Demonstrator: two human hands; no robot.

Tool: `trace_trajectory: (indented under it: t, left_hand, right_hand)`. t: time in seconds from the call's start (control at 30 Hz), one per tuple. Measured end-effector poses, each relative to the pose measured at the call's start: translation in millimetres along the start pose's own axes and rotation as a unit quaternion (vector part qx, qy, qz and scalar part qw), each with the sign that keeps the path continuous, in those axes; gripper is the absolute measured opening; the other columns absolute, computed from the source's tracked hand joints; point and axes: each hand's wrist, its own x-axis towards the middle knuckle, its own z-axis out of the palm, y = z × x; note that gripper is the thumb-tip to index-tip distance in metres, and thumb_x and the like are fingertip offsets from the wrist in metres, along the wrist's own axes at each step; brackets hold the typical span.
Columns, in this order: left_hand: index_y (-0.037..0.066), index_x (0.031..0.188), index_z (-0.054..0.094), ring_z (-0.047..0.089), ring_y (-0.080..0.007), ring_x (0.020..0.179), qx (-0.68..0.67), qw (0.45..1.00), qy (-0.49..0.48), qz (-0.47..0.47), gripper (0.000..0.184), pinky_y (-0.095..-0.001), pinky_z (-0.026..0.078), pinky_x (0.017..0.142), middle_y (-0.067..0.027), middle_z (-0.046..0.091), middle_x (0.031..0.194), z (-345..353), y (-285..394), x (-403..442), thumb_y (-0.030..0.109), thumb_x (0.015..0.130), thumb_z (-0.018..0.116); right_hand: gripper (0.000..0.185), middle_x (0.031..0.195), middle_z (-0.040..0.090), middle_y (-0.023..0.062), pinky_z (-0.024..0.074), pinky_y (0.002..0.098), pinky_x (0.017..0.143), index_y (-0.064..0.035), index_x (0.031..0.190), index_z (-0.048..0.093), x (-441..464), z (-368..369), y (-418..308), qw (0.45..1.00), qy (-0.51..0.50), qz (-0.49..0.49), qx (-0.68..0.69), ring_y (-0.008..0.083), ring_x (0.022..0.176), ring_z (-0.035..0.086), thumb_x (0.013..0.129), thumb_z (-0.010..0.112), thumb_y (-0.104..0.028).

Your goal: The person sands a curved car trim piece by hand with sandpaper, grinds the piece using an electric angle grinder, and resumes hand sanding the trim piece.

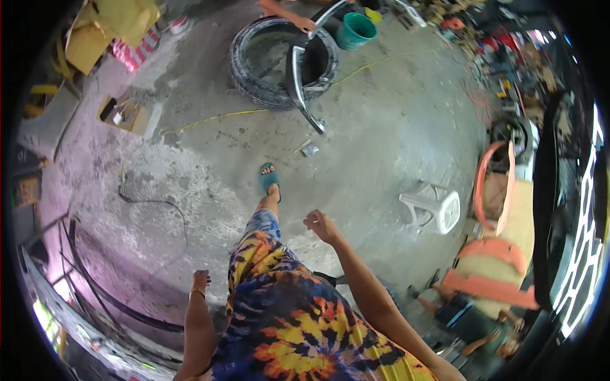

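My right hand (322, 227) hangs in front of my body over the concrete floor, its fingers loosely bent with nothing visible in them. Lower and to the left, my left hand (201, 280) is held out beside my hip. Its fingers are slightly curled, and no object shows there. Neither hand touches anything. Ahead, a large tyre (238, 73) lies flat on the floor. A long curved dark trim piece (294, 79) leans across it, with another person's hand (305, 25) on its upper part.
A green bucket (356, 32) stands beside the tyre. A white plastic stool (432, 206) is to the right, near orange curved panels (492, 254) and a person sitting low (473, 320). A cardboard box (130, 117) and a dark cable (159, 202) lie left.
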Motion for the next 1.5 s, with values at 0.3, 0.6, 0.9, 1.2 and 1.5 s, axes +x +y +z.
trace_trajectory:
  t: [0.3,0.6,0.9,1.2,1.5]
  left_hand:
    - [0.002,0.124,0.06,0.065,-0.0167,0.098,-0.092,0.94,-0.041,0.326,0.034,-0.0318,0.052,0.075,-0.0078,0.068,0.109,190,301,2,0.026,0.099,0.06]
    - [0.002,0.122,0.063,0.067,-0.0143,0.089,-0.298,0.892,0.166,0.296,0.031,-0.0307,0.053,0.076,-0.0061,0.07,0.103,359,438,-135,0.026,0.103,0.055]
    - [0.002,0.107,0.067,0.066,-0.0124,0.075,-0.26,0.951,0.083,0.146,0.027,-0.0272,0.05,0.063,-0.0041,0.07,0.086,559,459,8,0.024,0.09,0.072]
    - [-0.003,0.118,0.059,0.067,-0.0248,0.077,-0.253,0.962,0.105,0.019,0.054,-0.0367,0.054,0.066,-0.0142,0.069,0.086,737,442,296,0.022,0.076,0.082]
    - [0.008,0.124,0.059,0.065,-0.0326,0.105,-0.158,0.922,0.316,0.159,0.044,-0.0438,0.052,0.087,-0.0166,0.066,0.114,821,372,449,0.032,0.088,0.069]
  right_hand:
    - [0.04,0.099,0.072,0.0219,0.0544,0.043,0.081,0.0005,0.11,0.064,96,-211,33,0.967,-0.091,0.082,-0.222,0.0321,0.095,0.071,0.087,0.073,-0.03]
    - [0.039,0.096,0.07,0.0179,0.0519,0.0487,0.079,-0.0027,0.115,0.057,318,-410,120,0.881,-0.295,-0.001,-0.37,0.038,0.099,0.068,0.092,0.067,-0.033]
    - [0.031,0.093,0.068,0.0213,0.051,0.0505,0.083,-0.001,0.098,0.065,527,-461,247,0.818,-0.304,-0.076,-0.483,0.0422,0.095,0.065,0.09,0.061,-0.031]
    - [0.031,0.117,0.064,0.0153,0.0501,0.0531,0.087,-0.004,0.111,0.065,688,-257,346,0.78,-0.314,-0.275,-0.466,0.0374,0.108,0.061,0.085,0.06,-0.02]
    - [0.032,0.126,0.057,0.0085,0.0401,0.0449,0.105,-0.0107,0.12,0.059,734,-140,345,0.597,-0.364,-0.51,-0.501,0.0261,0.125,0.052,0.088,0.057,-0.007]
